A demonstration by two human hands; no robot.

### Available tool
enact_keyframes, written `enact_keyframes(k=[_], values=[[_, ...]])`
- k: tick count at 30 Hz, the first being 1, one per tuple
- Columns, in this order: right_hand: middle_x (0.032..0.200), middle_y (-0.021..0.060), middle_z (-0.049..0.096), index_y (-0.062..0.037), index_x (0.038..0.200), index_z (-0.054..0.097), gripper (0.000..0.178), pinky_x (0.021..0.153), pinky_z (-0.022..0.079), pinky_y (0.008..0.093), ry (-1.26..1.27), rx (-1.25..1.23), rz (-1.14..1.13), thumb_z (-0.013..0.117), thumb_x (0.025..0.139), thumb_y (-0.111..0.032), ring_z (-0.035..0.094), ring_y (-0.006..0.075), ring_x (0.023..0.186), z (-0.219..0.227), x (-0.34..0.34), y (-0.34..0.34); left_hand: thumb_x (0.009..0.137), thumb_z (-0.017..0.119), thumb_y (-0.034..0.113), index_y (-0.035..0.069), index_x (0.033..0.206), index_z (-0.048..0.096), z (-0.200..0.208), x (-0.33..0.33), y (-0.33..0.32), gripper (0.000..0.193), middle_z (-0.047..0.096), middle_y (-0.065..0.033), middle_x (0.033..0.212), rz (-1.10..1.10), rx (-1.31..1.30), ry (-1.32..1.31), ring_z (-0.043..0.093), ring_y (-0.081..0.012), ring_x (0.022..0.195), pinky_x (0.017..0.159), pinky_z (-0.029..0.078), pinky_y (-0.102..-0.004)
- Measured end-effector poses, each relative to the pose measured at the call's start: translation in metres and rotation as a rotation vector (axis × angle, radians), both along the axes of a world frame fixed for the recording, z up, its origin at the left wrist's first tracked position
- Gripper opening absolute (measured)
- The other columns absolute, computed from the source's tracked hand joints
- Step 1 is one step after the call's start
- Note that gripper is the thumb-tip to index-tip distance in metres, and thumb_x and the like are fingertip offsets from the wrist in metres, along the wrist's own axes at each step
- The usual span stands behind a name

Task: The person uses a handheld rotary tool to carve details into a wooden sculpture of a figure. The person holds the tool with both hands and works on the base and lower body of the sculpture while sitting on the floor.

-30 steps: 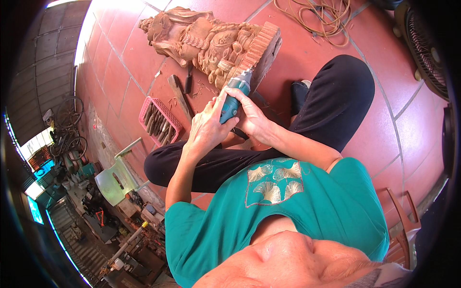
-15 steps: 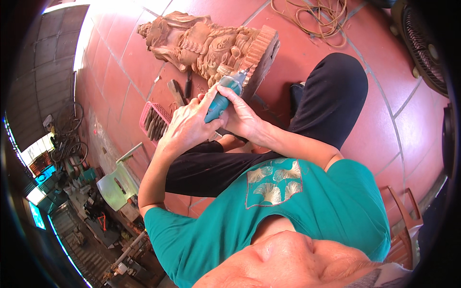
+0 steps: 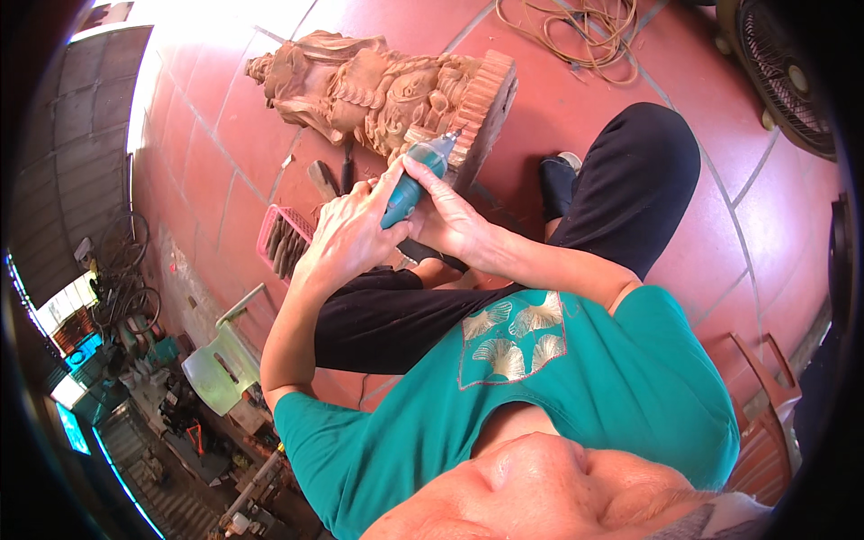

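Note:
A carved wooden statue lies on its side in front of me, its ridged base toward the right. My left hand and my right hand are both closed around a teal rotary tool. The right thumb lies along the tool's body, and the left fingers press on it from the other side. Its narrow tip points up at the edge of the base; whether it touches the wood I cannot tell. Beside the statue, two handled tools lie on the floor, one with a wooden handle and one dark.
A pink basket holding several wooden-handled tools stands left of my hands. Coiled cord lies on the tiles at the far right, near a fan. A pale green chair is at left, a reddish chair at lower right.
The whole view has shifted slightly, with the statue a little further left and lower. Both hands keep their hold on the rotary tool, its tip still by the base.

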State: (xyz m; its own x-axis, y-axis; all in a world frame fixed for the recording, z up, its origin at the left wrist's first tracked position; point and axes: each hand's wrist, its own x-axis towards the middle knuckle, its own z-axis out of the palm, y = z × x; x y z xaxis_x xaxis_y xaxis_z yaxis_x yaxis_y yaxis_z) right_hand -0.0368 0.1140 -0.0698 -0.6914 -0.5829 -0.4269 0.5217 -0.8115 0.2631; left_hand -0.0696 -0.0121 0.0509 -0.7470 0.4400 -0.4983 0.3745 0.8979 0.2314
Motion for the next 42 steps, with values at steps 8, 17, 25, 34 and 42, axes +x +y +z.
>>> enact_keyframes(k=[8,17,25,34,42], values=[[0.104,0.0016,0.07,-0.016,0.108,0.064,0.025,0.08,0.058,0.0371,-0.008,-0.081,-0.007,0.077,0.092,-0.031,0.069,0.0175,0.094,-0.004,-0.001,0.004,0.086,0.071,0.029,0.014,0.156,0.032,-0.007,-0.005,-0.001,0.082,0.064,-0.0261,0.102,-0.057,-0.005,0.006,0.065,-0.046,0.093,0.083,0.05,-0.054],[0.106,0.0008,0.07,-0.0166,0.11,0.063,0.025,0.084,0.059,0.0367,0.016,-0.099,-0.03,0.074,0.095,-0.033,0.07,0.0168,0.095,-0.01,-0.001,0.008,0.086,0.071,0.028,0.015,0.154,0.036,-0.008,-0.011,0.008,0.077,0.064,-0.0248,0.097,-0.081,0.004,0.0,0.066,-0.0444,0.089,0.079,0.051,-0.0532],[0.107,0.0008,0.07,-0.0164,0.111,0.062,0.026,0.085,0.059,0.0371,0.02,-0.098,-0.034,0.074,0.095,-0.034,0.07,0.0168,0.096,-0.012,-0.002,0.009,0.082,0.069,0.022,0.016,0.157,0.034,-0.003,-0.017,0.016,0.083,0.065,-0.0238,0.108,-0.061,-0.079,-0.06,0.065,-0.0423,0.096,0.084,0.052,-0.0501],[0.106,0.0007,0.069,-0.0161,0.112,0.063,0.027,0.084,0.058,0.0366,0.025,-0.099,-0.052,0.074,0.095,-0.033,0.069,0.0165,0.096,-0.011,-0.002,0.006,0.085,0.07,0.025,0.014,0.155,0.035,-0.005,-0.015,0.013,0.079,0.064,-0.0253,0.099,-0.089,-0.027,-0.017,0.066,-0.0443,0.091,0.08,0.051,-0.0519],[0.105,0.0,0.07,-0.0171,0.11,0.064,0.026,0.083,0.058,0.0358,0.029,-0.074,-0.022,0.075,0.093,-0.034,0.069,0.0159,0.094,-0.011,-0.005,0.005,0.081,0.07,0.021,0.013,0.155,0.036,-0.004,-0.015,0.014,0.082,0.066,-0.0264,0.105,-0.055,-0.043,-0.019,0.066,-0.0441,0.093,0.082,0.052,-0.0507]])
